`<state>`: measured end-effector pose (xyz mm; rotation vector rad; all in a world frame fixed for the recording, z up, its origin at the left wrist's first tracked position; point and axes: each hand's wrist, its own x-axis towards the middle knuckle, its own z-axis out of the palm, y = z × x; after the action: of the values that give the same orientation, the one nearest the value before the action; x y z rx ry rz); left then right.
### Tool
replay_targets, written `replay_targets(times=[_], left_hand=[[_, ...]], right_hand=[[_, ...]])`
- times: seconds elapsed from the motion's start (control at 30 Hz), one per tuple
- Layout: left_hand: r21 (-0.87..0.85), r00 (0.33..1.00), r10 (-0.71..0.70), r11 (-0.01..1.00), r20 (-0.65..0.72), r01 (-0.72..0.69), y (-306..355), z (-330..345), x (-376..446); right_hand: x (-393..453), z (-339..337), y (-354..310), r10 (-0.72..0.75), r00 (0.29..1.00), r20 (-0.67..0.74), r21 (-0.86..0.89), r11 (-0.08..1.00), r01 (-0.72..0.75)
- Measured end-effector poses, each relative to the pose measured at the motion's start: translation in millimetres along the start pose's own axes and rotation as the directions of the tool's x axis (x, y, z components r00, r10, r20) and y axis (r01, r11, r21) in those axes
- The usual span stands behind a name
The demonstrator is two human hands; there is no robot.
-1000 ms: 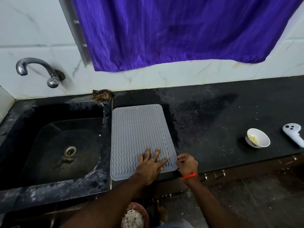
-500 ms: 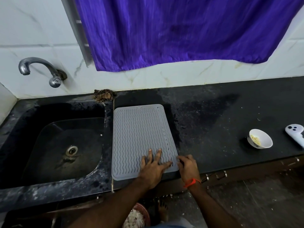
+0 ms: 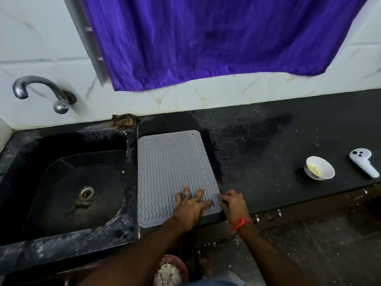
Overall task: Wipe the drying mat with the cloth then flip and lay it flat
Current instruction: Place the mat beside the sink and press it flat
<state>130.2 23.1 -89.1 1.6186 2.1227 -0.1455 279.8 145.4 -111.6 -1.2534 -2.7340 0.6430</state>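
Running along a white marble-tiled wall (image 3: 41,48), a black speckled stone table (image 3: 268,151) fills the scene, its far part streaked with a dark wet patch. At the left, a curved chrome tap (image 3: 41,91) juts from the wall above a black sunken sink (image 3: 68,182) with a round metal drain. A crumpled brown patterned cloth (image 3: 124,121) sits at the sink's back right corner against the wall. Above, a purple crinkled curtain (image 3: 206,38) hangs down over the tiles.

Just right of the sink, the grey rectangular silicone drying mat with wavy ridges (image 3: 169,166) lies flat on the table, its long side running away from the front edge. The left hand (image 3: 190,205) rests palm down on the mat's near right part, fingers spread and holding nothing. The right hand (image 3: 232,203), an orange thread at its wrist, sits at the mat's near right corner with fingers curled at the rim; whether they pinch the edge cannot be told.

Further right, well apart from the mat, stand a small white ceramic bowl (image 3: 319,168) with yellowish scraps inside and a white plastic handheld controller (image 3: 363,165).

Below the table edge, a reddish round vessel holding white grains (image 3: 171,271) is partly hidden by the left forearm, and a bare foot shows dimly on the dark floor (image 3: 319,244).
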Motion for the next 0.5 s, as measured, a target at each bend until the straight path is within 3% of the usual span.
replay_targets(times=[0.1, 0.2, 0.3, 0.4, 0.5], left_hand=[[-0.004, 1.000, 0.009, 1.000, -0.005, -0.009, -0.4, 0.2, 1.5], [-0.016, 0.999, 0.033, 0.999, -0.029, -0.033, -5.4, 6.6, 3.0], [-0.035, 0.988, 0.031, 0.999, -0.152, -0.037, -13.4, 23.6, -2.0], [-0.054, 0.971, -0.034, 0.998, -0.236, 0.021, -21.5, 38.3, -7.4], [0.003, 0.980, -0.005, 1.000, -0.201, 0.005, -23.4, 45.2, -10.6]], right_hand=[[-3.2, 1.8, 0.4, -0.019, 1.000, -0.008, -0.046, 0.999, 0.019], [-7.3, 2.1, -3.6, -0.057, 0.993, -0.105, -0.072, 0.996, 0.049], [-9.6, 8.3, -15.6, -0.122, 0.971, -0.208, -0.057, 0.992, 0.112], [-7.7, 20.4, -22.5, -0.121, 0.985, -0.127, -0.063, 0.992, 0.114], [-9.9, 37.7, -19.2, -0.080, 0.996, 0.025, -0.181, 0.980, 0.083]])
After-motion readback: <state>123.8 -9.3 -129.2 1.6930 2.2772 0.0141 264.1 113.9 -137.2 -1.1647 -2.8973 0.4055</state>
